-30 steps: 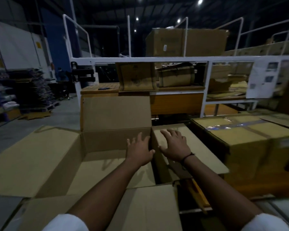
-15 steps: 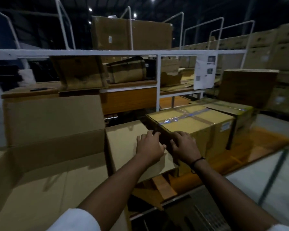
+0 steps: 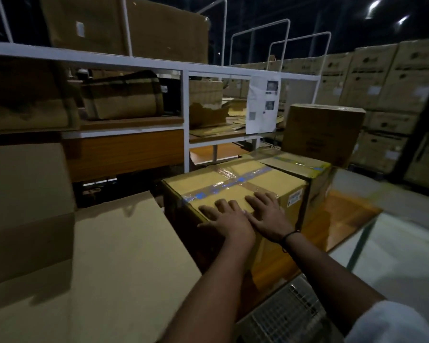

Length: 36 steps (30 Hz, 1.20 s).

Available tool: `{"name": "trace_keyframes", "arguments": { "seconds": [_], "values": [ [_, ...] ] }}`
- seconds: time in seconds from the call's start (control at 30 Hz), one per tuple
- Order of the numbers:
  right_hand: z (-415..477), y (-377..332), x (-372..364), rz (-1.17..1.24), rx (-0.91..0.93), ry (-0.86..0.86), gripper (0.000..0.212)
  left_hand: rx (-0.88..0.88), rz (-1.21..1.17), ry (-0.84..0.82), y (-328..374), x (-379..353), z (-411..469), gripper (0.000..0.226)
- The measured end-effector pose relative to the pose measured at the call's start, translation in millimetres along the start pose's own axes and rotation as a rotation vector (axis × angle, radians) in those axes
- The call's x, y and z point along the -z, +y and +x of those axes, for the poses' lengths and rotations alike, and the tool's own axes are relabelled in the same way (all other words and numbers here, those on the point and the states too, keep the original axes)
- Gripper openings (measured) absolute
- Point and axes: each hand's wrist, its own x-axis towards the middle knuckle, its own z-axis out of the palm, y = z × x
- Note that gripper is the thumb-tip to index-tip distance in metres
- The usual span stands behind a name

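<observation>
A sealed cardboard box (image 3: 238, 179) with clear and blue tape across its top stands in the middle of the view. My left hand (image 3: 227, 220) lies flat on the near top edge of this box, fingers straight. Beside it, my right hand (image 3: 268, 214) also rests flat on the box top, with a dark band around the wrist. The two hands touch side by side. Neither hand grips anything.
A large open box flap (image 3: 124, 246) lies to the left. A second taped box (image 3: 297, 164) sits behind the first, a taller box (image 3: 322, 132) beyond it. A white-framed shelf (image 3: 186, 120) holds cardboard. Stacked cartons (image 3: 394, 95) line the right; a wire grid (image 3: 282, 315) lies below.
Both hands moved right, from the open box's flap onto the top of the sealed taped box. The view swung right with them.
</observation>
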Motion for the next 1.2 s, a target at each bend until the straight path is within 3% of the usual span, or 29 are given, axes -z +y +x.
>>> {"name": "trace_keyframes", "arguments": {
  "seconds": [0.1,0.27,0.77,0.97,1.2],
  "values": [
    [6,19,-11,-0.004,0.095,0.141,0.076,0.082,-0.031,0.055,14,-10,6,0.070],
    [13,44,-31,-0.037,0.209,0.326,0.070,0.112,-0.001,0.115,17,-20,5,0.077],
    [36,56,-65,0.086,0.262,0.643,0.075,0.041,0.053,0.338,18,-64,-10,0.090],
    [40,58,-64,0.106,0.313,0.688,0.075,0.041,0.118,0.373,14,-69,-7,0.099],
    [44,97,-43,0.099,0.493,0.572,0.067,0.027,0.055,0.575,10,-75,-12,0.093]
  ]
}}
